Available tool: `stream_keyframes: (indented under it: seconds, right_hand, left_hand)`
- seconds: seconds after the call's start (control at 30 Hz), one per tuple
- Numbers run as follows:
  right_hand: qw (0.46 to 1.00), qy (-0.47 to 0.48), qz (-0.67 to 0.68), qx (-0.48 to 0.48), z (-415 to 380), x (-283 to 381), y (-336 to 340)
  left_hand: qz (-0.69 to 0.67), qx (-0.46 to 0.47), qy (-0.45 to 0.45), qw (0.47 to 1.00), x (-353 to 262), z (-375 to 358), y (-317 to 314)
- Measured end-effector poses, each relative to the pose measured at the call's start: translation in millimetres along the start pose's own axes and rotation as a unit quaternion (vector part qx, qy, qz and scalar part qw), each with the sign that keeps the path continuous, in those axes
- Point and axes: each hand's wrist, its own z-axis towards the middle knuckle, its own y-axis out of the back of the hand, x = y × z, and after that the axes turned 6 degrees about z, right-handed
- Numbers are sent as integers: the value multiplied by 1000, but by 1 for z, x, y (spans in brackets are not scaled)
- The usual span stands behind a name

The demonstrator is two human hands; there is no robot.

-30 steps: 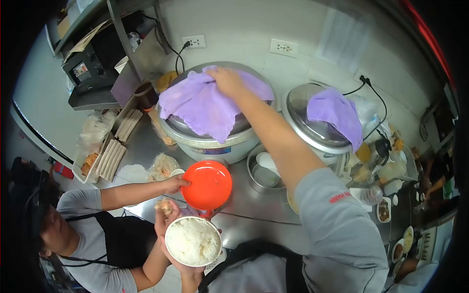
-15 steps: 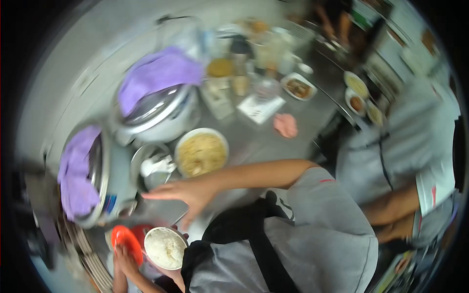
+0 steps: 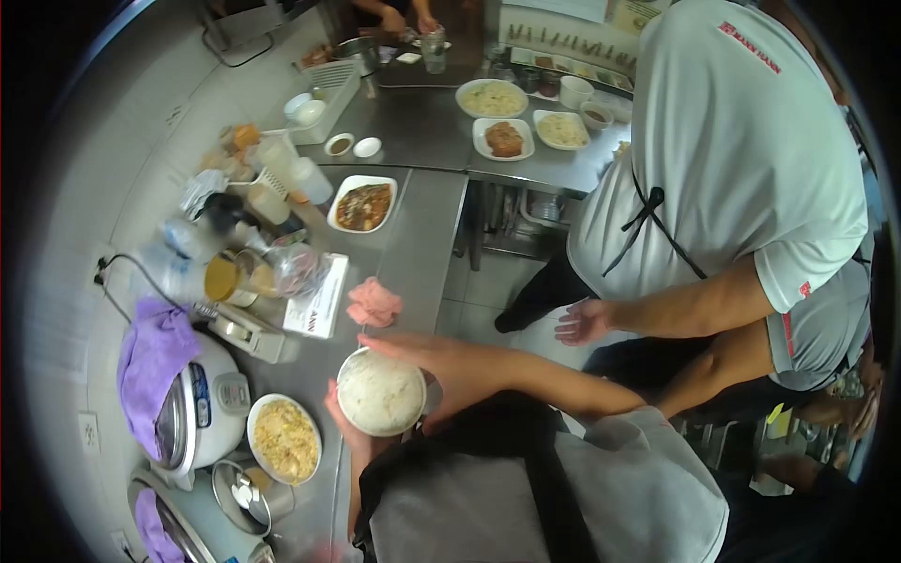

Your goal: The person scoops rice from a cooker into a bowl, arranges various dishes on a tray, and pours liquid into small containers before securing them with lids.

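A metal bowl heaped with white rice [image 3: 380, 391] is held low in front of me, over the edge of the steel counter [image 3: 422, 235]. My left hand [image 3: 335, 411] cups it from below on its left side. Stretched flat, my right hand [image 3: 427, 355] lies along the bowl's far right rim with the fingers extended, not closed around it. A pink cloth [image 3: 374, 302] lies on the counter just beyond the bowl.
A plate of fried rice [image 3: 284, 439] and a rice cooker with a purple cloth [image 3: 150, 361] sit at left. Sauce dish [image 3: 363, 206], jars and several plated dishes [image 3: 504, 138] lie farther on. A person in grey shirt and black apron [image 3: 732, 159] stands close at right, hand [image 3: 582, 324] open.
My view has swung right, away from the large rice cookers. My right hand left the purple cloth on the cooker lid and came down to the rice bowl, which my left hand still holds.
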Motion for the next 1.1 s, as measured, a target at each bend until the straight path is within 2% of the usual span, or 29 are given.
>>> stream_keyframes:
  seconds: [0.03,0.13,0.23,0.33,0.47,0.53,0.67,0.73,0.8,0.9,0.93,0.97,1.0,1.03,1.07,1.1]
  right_hand:
    - [998,-4,-44,-35,-8,-3,8]
    - [990,-94,-41,-101,-11,-6,47]
    - [985,-112,-64,-118,-9,-20,68]
    - [980,-113,-97,-129,7,-47,98]
    - [979,-165,-73,-100,46,-73,136]
    - [978,-185,-71,-64,64,-87,156]
    - [973,-179,-124,70,92,-112,224]
    - [965,-219,-142,15,95,-126,272]
    - [939,-261,-101,-201,90,-144,321]
    - [886,-236,-97,-388,75,-179,433]
    - [837,-229,-251,-429,66,-199,477]
    - [803,-226,-265,-484,68,-210,519]
    - [777,-216,-294,-513,79,-205,551]
    - [768,-285,-249,-517,83,-208,592]
    - [757,-259,-360,-480,86,-211,624]
    - [731,-215,-460,-456,73,-255,680]
  left_hand:
    - [8,16,15,1000,5,13,-11]
    - [-1,46,50,998,2,56,-51]
    - [-14,74,49,996,-2,90,-68]
    - [49,18,15,999,8,148,-49]
    - [117,30,31,992,28,224,7]
    - [116,27,63,991,-1,230,-23]
    - [77,-9,34,996,5,253,-36]
    - [72,-32,23,997,5,262,-43]
    - [65,-35,24,997,-1,276,-54]
    - [47,-13,16,999,2,309,-70]
    - [48,-9,3,999,12,330,-68]
    - [52,-6,-13,999,18,348,-69]
    - [31,-23,-35,999,19,364,-79]
    - [9,-38,-56,998,23,381,-91]
    - [13,-70,-60,996,31,401,-93]
    - [4,-60,-75,995,37,421,-98]
